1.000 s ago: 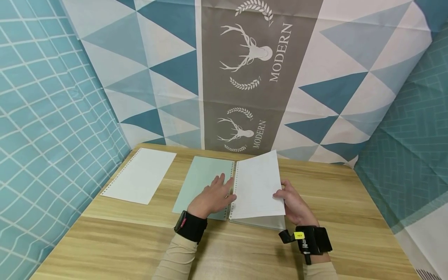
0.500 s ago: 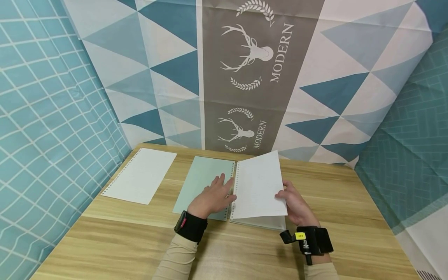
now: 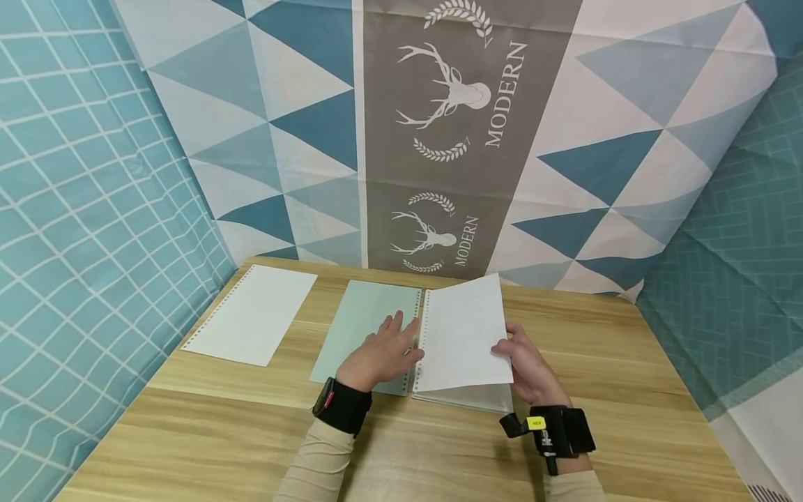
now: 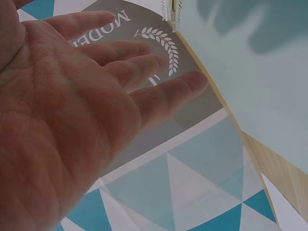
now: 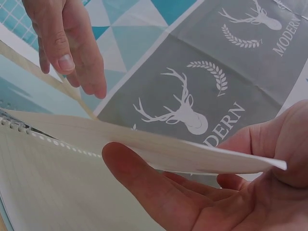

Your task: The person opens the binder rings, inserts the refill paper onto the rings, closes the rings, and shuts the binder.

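Note:
A ring-bound notebook lies open in the head view, its pale green cover (image 3: 354, 314) on the left and white punched pages (image 3: 461, 335) on the right. My right hand (image 3: 530, 366) pinches the raised pages at their right edge; the right wrist view shows the thumb (image 5: 130, 168) on one face of the lifted paper (image 5: 159, 144) and fingers behind. More paper lies beneath the lifted part. My left hand (image 3: 384, 348) is spread over the cover near the binding, fingers nearly straight. In the left wrist view its palm (image 4: 62, 120) is bare, with nothing held.
A loose white punched sheet (image 3: 251, 314) lies on the wooden table (image 3: 207, 432) at the left. Patterned cloth (image 3: 439, 174) stands behind the table's back edge, with tiled-print cloth (image 3: 94, 174) at the left side.
The right hand and the raised pages shift slightly right, then slightly back left, with the pages' lower corner a little higher. The left hand stays in place.

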A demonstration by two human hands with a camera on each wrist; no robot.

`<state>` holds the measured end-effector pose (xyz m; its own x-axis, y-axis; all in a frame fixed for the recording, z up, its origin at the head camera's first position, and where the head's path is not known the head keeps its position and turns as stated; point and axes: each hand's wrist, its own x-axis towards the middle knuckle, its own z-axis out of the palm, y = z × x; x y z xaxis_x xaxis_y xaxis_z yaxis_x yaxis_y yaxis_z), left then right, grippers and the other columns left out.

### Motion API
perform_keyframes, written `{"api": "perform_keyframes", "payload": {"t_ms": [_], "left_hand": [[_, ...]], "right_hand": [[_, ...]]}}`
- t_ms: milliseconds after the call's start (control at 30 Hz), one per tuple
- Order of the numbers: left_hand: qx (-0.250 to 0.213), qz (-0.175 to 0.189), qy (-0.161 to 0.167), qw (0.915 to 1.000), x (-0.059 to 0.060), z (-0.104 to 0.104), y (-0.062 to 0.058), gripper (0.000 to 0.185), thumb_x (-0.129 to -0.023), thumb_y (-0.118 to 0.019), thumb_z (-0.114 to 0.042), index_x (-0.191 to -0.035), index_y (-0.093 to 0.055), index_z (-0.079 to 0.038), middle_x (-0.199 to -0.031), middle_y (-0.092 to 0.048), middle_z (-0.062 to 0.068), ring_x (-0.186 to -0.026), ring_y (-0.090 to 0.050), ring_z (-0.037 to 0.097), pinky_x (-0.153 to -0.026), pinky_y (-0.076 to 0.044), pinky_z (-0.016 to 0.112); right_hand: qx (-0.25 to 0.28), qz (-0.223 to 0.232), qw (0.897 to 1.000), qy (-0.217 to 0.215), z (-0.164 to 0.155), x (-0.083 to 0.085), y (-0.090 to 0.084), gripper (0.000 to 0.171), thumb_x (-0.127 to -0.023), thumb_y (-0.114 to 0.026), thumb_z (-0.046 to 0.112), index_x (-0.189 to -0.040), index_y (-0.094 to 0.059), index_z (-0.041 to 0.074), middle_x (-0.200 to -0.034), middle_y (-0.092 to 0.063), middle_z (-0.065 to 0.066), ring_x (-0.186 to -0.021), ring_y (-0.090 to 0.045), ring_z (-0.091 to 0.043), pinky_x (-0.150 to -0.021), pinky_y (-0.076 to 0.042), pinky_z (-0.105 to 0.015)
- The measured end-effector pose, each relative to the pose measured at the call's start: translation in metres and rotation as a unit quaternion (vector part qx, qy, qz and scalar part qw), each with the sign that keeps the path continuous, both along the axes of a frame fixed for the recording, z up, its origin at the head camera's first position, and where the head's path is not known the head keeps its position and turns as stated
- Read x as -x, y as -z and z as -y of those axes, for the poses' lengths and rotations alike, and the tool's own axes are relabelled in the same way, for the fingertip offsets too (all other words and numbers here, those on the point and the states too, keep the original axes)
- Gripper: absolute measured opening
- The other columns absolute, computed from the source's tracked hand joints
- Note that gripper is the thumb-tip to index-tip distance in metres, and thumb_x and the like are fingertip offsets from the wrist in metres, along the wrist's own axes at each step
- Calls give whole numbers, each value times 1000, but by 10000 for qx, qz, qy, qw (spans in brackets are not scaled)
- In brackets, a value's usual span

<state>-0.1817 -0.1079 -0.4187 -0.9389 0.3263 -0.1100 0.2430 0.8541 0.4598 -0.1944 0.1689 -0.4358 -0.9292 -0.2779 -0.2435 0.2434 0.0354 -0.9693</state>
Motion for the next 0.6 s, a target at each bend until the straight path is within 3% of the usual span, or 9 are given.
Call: {"api": "perform_keyframes", "payload": {"t_ms": [600], "left_hand": [[2, 76, 6, 10000, -1, 1, -2, 62, -105, -52, -36, -159, -34, -12, -167, -22, 26, -156, -21, 44, -117, -32, 66]], "right_hand": [[50, 25, 10000, 3, -1, 2, 1, 60, -99, -39, 4, -150, -9, 10, -135, -45, -24, -105, -62, -23, -83, -57, -39]]}}
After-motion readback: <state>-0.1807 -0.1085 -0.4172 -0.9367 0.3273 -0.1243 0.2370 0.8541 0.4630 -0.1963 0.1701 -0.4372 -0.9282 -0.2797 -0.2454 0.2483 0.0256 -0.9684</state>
